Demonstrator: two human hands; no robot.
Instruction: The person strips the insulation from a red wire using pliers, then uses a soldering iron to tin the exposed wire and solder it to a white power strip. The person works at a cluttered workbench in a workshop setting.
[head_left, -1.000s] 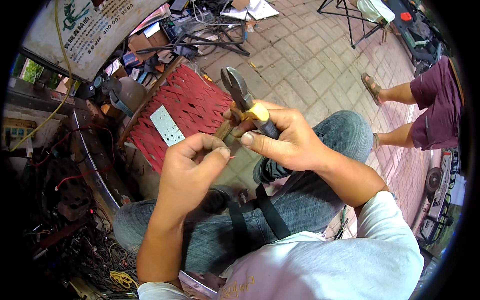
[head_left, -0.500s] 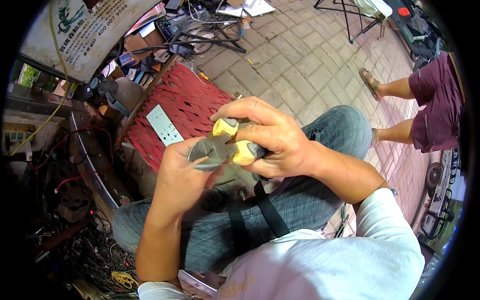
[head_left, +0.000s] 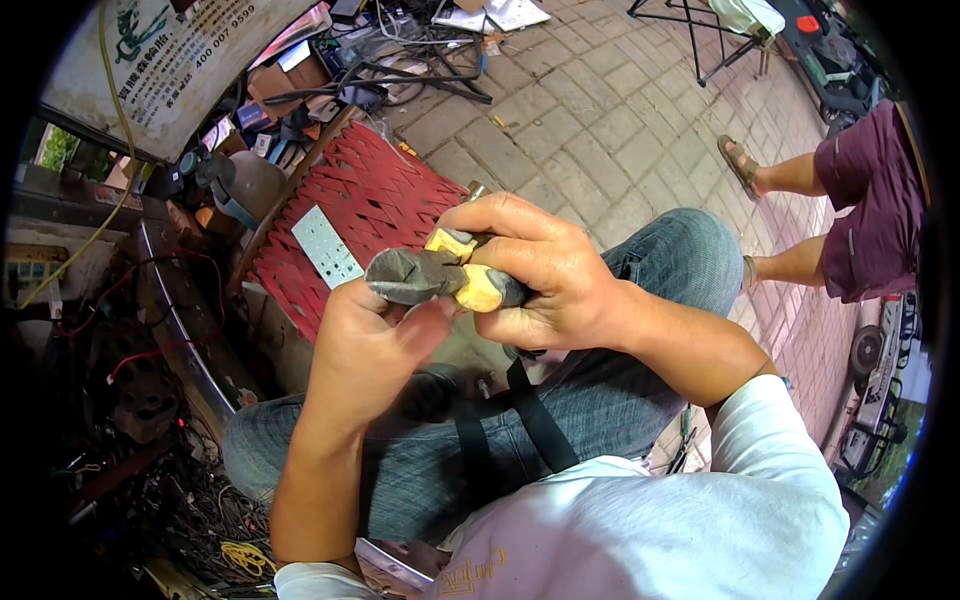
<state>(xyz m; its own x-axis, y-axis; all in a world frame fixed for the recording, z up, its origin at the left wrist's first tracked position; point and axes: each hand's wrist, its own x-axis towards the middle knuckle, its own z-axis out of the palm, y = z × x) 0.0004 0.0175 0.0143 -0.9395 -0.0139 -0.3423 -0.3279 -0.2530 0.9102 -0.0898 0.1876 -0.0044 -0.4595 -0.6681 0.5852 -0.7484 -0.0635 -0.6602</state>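
My right hand (head_left: 560, 270) is wrapped round the yellow and black handles of a pair of pliers (head_left: 415, 277). The dark, broad jaws point left, over my lap, and look nearly closed. Close under the jaws, my left hand (head_left: 365, 350) is curled with thumb and fingers together; what it pinches, if anything, is hidden. Beyond my hands stands a low seat woven from red straps (head_left: 385, 185). On it lies a pale metal plate with small holes (head_left: 325, 246).
A heap of cables, boxes and papers (head_left: 390, 75) lies at the back left. Dark tangled wires (head_left: 215, 520) fill the lower left. At right a person in maroon shorts (head_left: 870, 215) stands on the brick paving (head_left: 620, 100), near a folding stool (head_left: 715, 40).
The plier jaws, spread apart before, have come together and turned to point further left. The handles have drawn closer in my right hand. My left thumb has shifted below the jaws.
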